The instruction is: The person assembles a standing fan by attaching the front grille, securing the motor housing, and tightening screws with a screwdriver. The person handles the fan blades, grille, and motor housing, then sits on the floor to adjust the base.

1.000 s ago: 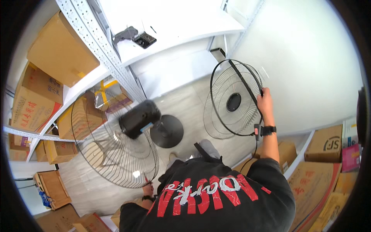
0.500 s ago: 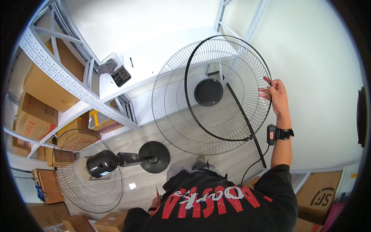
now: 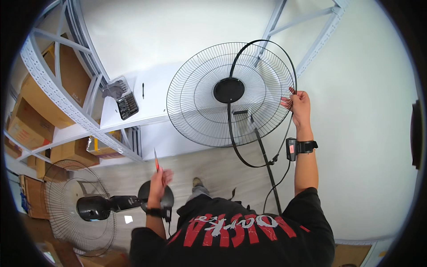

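Note:
My right hand [image 3: 300, 107] grips the rim of a large round wire fan grille [image 3: 229, 90] with a black centre disc. A thin black hoop [image 3: 231, 127] is pinched there too, crossing in front of the grille at an angle. At lower left, my left hand [image 3: 159, 183] holds a slim red-handled screwdriver [image 3: 156, 164], tip pointing up and away. Some of its fingers are spread beside the handle. Below that hand, a pedestal fan's round black base [image 3: 145, 190] stands on the floor, its motor housing [image 3: 92, 208] and wire cage further left.
On the white shelf [image 3: 149, 109] sit an open screwdriver-bit case [image 3: 127, 105] and a slim dark tool [image 3: 143, 90]. Cardboard boxes [image 3: 69, 84] fill the left rack. A black pole [image 3: 269, 173] slants down behind the grille. A small white piece [image 3: 128, 219] lies on the floor.
My left hand has risen into clear view with the screwdriver. My right hand, the grille and the hoop have shifted left; the hoop now appears narrower. The whole view has shifted too.

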A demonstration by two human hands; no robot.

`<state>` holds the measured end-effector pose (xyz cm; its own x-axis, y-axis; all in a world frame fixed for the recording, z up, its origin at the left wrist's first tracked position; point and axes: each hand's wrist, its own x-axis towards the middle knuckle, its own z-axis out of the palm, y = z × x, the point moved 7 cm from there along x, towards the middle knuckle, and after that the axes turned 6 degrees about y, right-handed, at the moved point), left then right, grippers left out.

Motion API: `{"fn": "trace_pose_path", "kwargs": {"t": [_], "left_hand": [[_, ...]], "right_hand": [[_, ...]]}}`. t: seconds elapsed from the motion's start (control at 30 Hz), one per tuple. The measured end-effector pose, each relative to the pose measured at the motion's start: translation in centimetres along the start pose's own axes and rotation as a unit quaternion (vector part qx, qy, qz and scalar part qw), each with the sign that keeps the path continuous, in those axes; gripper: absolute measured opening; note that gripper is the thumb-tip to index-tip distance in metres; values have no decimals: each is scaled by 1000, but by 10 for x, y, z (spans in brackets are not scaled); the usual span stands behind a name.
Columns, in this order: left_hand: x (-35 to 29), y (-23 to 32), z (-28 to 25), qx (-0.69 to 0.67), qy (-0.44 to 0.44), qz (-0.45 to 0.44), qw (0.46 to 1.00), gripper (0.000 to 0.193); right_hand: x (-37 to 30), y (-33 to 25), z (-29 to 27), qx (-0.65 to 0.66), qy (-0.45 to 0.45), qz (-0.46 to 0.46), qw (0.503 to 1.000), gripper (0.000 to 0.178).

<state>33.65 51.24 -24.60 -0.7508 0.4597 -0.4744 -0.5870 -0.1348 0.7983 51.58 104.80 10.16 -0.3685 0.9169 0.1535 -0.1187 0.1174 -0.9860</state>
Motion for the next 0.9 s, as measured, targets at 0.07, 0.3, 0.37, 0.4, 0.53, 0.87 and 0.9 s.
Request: {"fn": "trace_pose_path", "kwargs": {"t": [0.07,0.3,0.37,0.4,0.53,0.87,0.9], "left_hand": [[28,65,78,-27,-32,62,997,58],[127,135,195,-74,-23,48,996,49],[147,128,209,-110,-14,56,992,38],[152,124,213,-128,-1,55,990,33],[168,125,223,-144,42,79,986,26],[183,106,234,-206,85,95,970,29],[183,106,234,-200,97,108,969,27]], "right_hand": [[24,11,5,-8,3,6,1000,14],[73,74,7,-17,5,65,998,17],[81,97,6,-20,3,79,997,18],[84,105,4,-23,6,84,996,18],[98,122,3,-7,-9,83,996,16],[145,188,0,-38,-51,198,978,28],[147,195,4,-50,-73,215,973,36]]}}
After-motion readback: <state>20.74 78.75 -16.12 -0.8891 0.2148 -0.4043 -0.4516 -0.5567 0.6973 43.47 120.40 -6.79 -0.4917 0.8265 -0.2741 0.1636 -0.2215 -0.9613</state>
